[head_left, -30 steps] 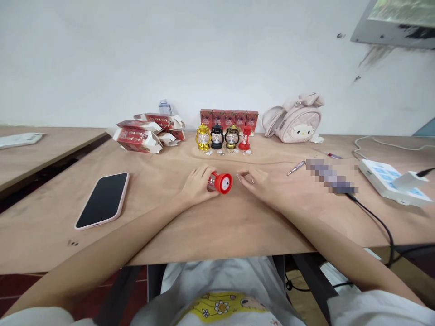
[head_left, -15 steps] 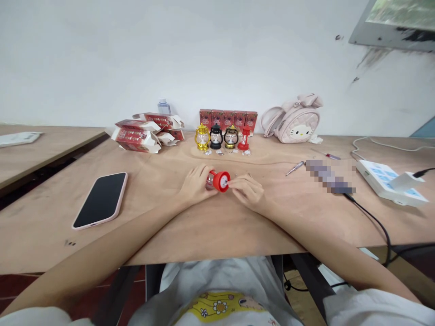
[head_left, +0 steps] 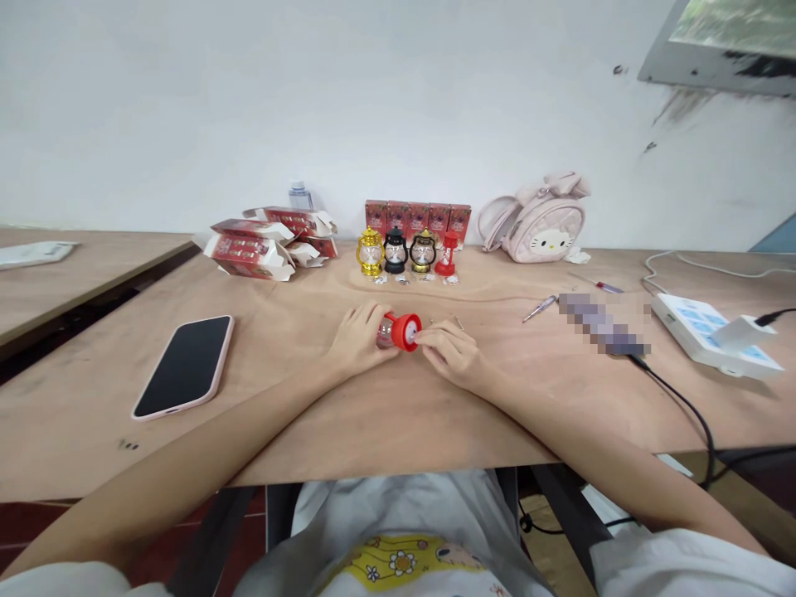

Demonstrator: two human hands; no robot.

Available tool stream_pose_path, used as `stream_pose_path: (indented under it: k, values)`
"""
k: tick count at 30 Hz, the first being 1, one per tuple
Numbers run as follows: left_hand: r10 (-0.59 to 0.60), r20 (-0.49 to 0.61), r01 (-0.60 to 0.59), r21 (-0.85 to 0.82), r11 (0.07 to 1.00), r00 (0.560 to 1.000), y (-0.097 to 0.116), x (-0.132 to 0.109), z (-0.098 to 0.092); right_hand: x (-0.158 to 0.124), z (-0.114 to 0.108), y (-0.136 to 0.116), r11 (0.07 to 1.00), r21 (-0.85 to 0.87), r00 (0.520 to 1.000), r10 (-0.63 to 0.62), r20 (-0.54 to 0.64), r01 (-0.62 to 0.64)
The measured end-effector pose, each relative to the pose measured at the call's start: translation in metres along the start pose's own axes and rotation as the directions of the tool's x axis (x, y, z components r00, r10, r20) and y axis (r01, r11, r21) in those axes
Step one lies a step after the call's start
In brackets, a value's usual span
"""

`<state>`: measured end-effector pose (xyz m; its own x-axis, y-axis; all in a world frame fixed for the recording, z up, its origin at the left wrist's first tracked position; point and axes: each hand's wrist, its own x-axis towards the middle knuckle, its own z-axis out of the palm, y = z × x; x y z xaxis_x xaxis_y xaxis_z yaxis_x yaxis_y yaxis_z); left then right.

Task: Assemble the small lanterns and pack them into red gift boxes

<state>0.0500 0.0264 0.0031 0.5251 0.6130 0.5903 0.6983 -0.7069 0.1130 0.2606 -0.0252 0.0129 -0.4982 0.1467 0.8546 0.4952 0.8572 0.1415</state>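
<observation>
At the middle of the wooden table (head_left: 385, 423), directly before you, the small red lantern (head_left: 401, 332) lies on its side with its round red base turned toward your right. Your left hand (head_left: 357, 336) is closed around the clear body of that lantern, fingers wrapped over the top and the hand resting on the table. Your right hand (head_left: 451, 352) is curled, with thumb and forefinger tips drawn together and touching the face of the red base. Whether those tips pinch anything small cannot be told.

Noted nearby: a small screw (head_left: 458, 322) lies on the table just beyond your right hand. A screwdriver (head_left: 540, 308) lies further right, apart from both hands. Four lanterns (head_left: 407, 251) stand upright in a row toward the back, with a line of red boxes (head_left: 418, 215) behind them against the wall. Opened boxes (head_left: 261, 240) are heaped to the left of that row. A phone (head_left: 185, 365) lies face up, well to the left of your left hand. A pink bag (head_left: 538, 224) rests at the back right, and a white power strip (head_left: 709, 332) sits at the far right.
</observation>
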Motion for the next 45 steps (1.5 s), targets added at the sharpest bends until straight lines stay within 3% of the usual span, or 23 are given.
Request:
stream_pose_path:
  k: [19,30,39,45]
  values:
    - [-0.021,0.065,0.019,0.038,0.999,0.998,0.005,0.001,-0.007,0.002,0.001,-0.001,0.995,-0.071,0.998,-0.067,-0.007,0.067]
    - [-0.029,0.064,0.027,0.042,0.999,0.997,0.007,0.001,-0.008,0.002,-0.001,-0.002,0.994,-0.101,0.997,0.029,-0.068,-0.036]
    - [-0.202,-0.015,0.196,-0.191,0.962,0.979,0.006,0.003,-0.008,0.002,0.0,-0.002,0.992,-0.118,0.997,0.041,-0.064,-0.048]
    - [-0.234,0.012,0.23,-0.241,0.943,0.972,0.008,0.002,-0.011,0.001,0.0,-0.003,0.993,-0.104,0.999,0.051,-0.013,-0.052]
